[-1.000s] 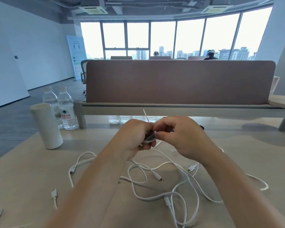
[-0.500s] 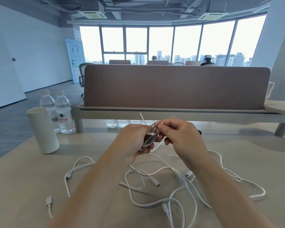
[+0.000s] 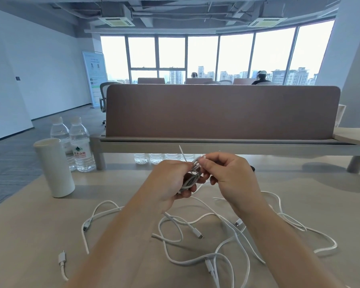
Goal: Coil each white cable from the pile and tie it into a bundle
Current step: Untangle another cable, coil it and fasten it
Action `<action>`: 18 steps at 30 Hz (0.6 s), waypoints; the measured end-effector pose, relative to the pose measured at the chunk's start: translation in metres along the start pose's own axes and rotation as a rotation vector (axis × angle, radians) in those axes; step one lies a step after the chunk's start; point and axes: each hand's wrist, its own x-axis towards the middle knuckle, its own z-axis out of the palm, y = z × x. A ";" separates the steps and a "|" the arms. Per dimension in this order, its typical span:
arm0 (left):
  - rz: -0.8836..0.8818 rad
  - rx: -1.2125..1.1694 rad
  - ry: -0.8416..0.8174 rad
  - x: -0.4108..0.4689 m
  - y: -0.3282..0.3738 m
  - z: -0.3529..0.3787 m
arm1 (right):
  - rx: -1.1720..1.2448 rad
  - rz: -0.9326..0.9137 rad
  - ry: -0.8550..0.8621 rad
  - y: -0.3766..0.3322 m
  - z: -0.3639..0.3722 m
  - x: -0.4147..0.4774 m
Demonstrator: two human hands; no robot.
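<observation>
My left hand (image 3: 170,179) grips a small coil of white cable (image 3: 190,179) above the desk. My right hand (image 3: 227,173) pinches the top of that coil between thumb and forefinger. A thin white tie (image 3: 182,152) sticks up from the coil near my left fingers. Below my hands a loose pile of white cables (image 3: 212,242) sprawls over the wooden desk (image 3: 29,235), with several connector ends showing. One more cable end (image 3: 61,260) lies apart at the lower left.
A white cylindrical cup (image 3: 54,167) stands at the left, with two water bottles (image 3: 79,144) behind it. A brown partition (image 3: 222,111) on a grey shelf closes the desk's far side. More bottles (image 3: 154,157) stand under that shelf.
The coil and both hands have risen a little and stayed together. My right fingers have shifted to pinch the coil's upper end. The camera tilted upward.
</observation>
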 end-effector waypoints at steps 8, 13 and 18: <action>0.002 0.004 -0.006 0.000 0.000 -0.002 | -0.050 -0.009 -0.009 0.002 0.005 0.000; -0.001 0.033 0.010 0.000 -0.001 -0.001 | -0.055 -0.034 0.007 0.000 0.001 -0.001; 0.088 0.184 0.031 0.002 -0.007 0.002 | -0.288 -0.144 0.033 -0.001 0.000 -0.004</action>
